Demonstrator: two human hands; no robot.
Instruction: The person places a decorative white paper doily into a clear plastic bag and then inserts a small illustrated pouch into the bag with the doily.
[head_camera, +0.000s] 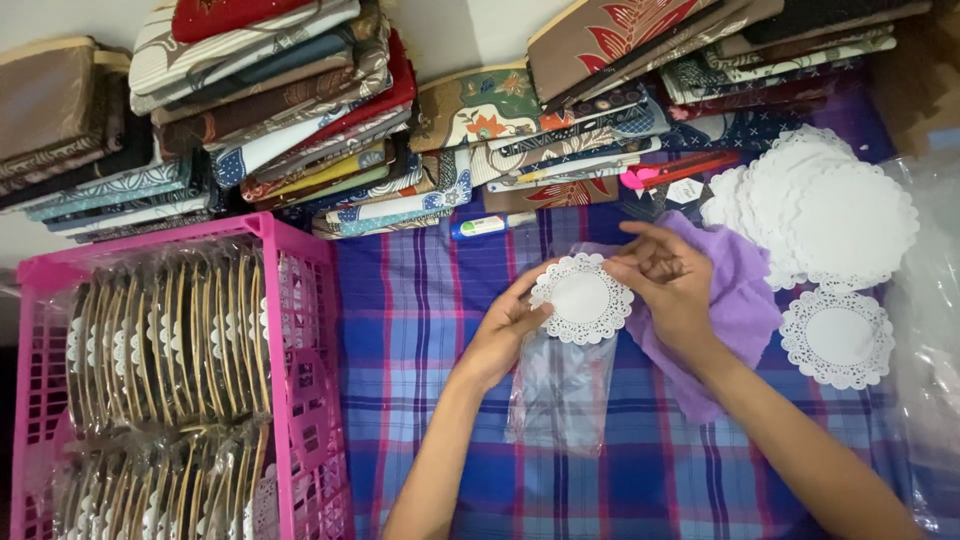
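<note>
Left hand (510, 325) and right hand (668, 280) both pinch white doily (582, 298) above clear plastic sleeve (560, 385), left of purple cloth (745, 290). Step: likely bagging doily. Next calls for sleeve mouth held open, doily kept flat.

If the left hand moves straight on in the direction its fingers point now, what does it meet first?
The left hand points up and to the right, already touching the white paper doily. Beyond that, it would probably meet the right hand, though depth is unclear.
</note>
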